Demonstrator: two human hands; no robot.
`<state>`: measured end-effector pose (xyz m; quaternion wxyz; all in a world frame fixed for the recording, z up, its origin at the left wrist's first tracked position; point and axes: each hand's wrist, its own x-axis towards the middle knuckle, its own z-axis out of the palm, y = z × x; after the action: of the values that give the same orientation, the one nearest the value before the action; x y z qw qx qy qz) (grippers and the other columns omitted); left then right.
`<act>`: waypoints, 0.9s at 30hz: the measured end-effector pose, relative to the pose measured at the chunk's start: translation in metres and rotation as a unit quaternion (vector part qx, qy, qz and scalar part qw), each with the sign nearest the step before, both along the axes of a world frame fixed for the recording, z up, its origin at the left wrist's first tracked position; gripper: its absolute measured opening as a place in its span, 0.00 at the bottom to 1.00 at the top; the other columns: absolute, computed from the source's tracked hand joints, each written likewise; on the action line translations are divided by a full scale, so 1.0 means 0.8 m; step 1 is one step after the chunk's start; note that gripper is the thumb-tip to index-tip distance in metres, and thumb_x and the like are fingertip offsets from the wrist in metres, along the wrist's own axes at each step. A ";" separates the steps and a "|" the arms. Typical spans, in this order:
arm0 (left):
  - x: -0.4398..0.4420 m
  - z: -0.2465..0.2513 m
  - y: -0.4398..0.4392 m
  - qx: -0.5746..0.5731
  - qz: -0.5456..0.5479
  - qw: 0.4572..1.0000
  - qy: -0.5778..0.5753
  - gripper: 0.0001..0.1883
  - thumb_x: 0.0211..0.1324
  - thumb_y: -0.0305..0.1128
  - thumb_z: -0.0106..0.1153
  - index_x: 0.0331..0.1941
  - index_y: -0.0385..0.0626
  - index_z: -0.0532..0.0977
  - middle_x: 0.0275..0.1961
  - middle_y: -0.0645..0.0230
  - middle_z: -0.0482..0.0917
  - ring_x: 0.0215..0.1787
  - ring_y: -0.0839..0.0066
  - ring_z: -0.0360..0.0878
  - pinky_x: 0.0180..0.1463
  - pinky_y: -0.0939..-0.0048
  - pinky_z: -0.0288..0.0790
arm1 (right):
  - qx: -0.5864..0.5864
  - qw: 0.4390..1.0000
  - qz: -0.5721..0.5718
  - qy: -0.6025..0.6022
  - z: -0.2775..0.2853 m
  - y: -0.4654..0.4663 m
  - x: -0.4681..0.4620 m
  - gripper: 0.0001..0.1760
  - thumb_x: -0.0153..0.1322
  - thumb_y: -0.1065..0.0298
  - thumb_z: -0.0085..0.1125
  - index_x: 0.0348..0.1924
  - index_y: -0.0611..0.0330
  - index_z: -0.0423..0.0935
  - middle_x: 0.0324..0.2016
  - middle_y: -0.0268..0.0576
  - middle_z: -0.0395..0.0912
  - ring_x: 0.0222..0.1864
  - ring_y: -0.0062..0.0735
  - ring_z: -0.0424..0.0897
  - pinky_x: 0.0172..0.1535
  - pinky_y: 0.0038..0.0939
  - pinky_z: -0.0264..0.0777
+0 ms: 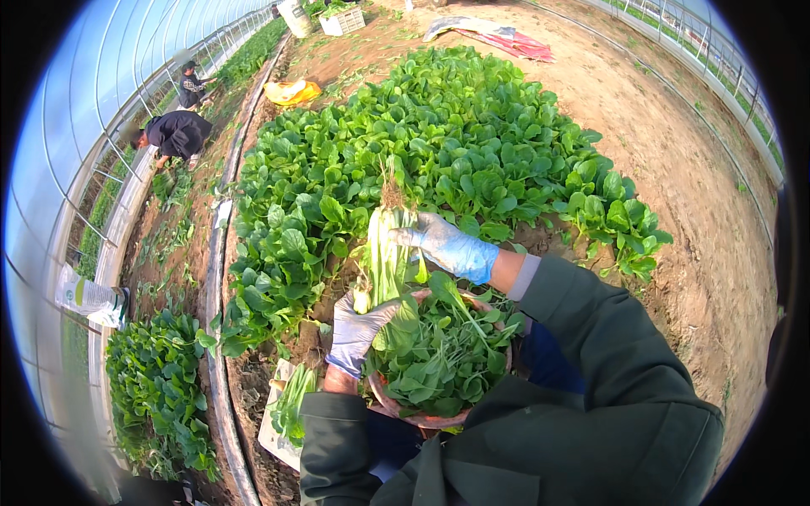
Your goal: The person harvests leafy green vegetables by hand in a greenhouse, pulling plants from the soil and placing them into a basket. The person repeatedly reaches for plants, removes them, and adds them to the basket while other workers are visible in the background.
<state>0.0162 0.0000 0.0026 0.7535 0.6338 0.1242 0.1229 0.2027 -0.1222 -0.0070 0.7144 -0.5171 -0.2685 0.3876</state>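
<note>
A bunch of leafy greens (387, 250) is held upside down in both gloved hands, its brown roots pointing up and its pale stems side by side. My left hand (361, 329), in a thin whitish glove, grips the bunch low, near the leaves. From the right, my right hand (446, 246), in a bluish glove, closes around the stems just below the roots. Under the hands stands a round reddish basket (421, 420) filled with loose green leaves (436, 360). More cut greens (294, 405) lie on a white crate (273, 436) beside my left forearm.
Dense leafy plants (430, 145) grow ahead. A pale drip hose or strip (218, 284) runs along the left. Two people (174, 136) work at the far left. A yellow bag (291, 93), a white crate (342, 22) and red sheeting (506, 44) lie beyond; bare soil (683, 190) is at right.
</note>
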 end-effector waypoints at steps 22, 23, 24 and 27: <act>0.013 -0.013 0.010 0.027 0.232 0.971 -0.059 0.17 0.55 0.23 0.66 0.49 0.36 0.77 0.40 0.72 0.81 0.37 0.85 0.75 0.45 0.81 0.71 | -0.085 0.984 -0.073 -0.137 0.040 -0.041 0.008 0.10 0.72 0.82 0.45 0.45 0.68 0.72 0.30 0.44 0.80 0.24 0.28 0.80 0.24 0.25 0.75; 0.012 -0.015 0.018 0.048 0.249 0.964 -0.081 0.18 0.54 0.24 0.67 0.49 0.36 0.77 0.40 0.73 0.80 0.36 0.86 0.74 0.44 0.82 0.71 | -0.105 0.981 -0.071 -0.149 0.037 -0.042 0.012 0.10 0.72 0.82 0.46 0.45 0.68 0.72 0.29 0.44 0.80 0.24 0.28 0.80 0.23 0.25 0.75; 0.009 -0.013 0.028 0.056 0.274 0.955 -0.098 0.18 0.54 0.25 0.67 0.49 0.35 0.76 0.40 0.73 0.80 0.36 0.86 0.74 0.44 0.82 0.71 | -0.122 0.977 -0.068 -0.163 0.038 -0.043 0.015 0.10 0.71 0.82 0.46 0.45 0.68 0.72 0.28 0.43 0.79 0.24 0.28 0.80 0.23 0.25 0.75; 0.004 -0.012 0.056 0.058 0.314 0.940 -0.124 0.21 0.53 0.28 0.69 0.50 0.35 0.76 0.40 0.72 0.80 0.36 0.85 0.74 0.43 0.80 0.71 | -0.145 0.984 -0.015 -0.107 0.017 -0.048 0.019 0.07 0.73 0.77 0.45 0.38 0.70 0.73 0.24 0.47 0.79 0.22 0.33 0.80 0.24 0.29 0.76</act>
<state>0.0191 0.0451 -0.0072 0.6481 0.5848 0.2152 0.4377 0.2181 -0.1608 0.0070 0.6050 -0.6576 -0.2767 0.3535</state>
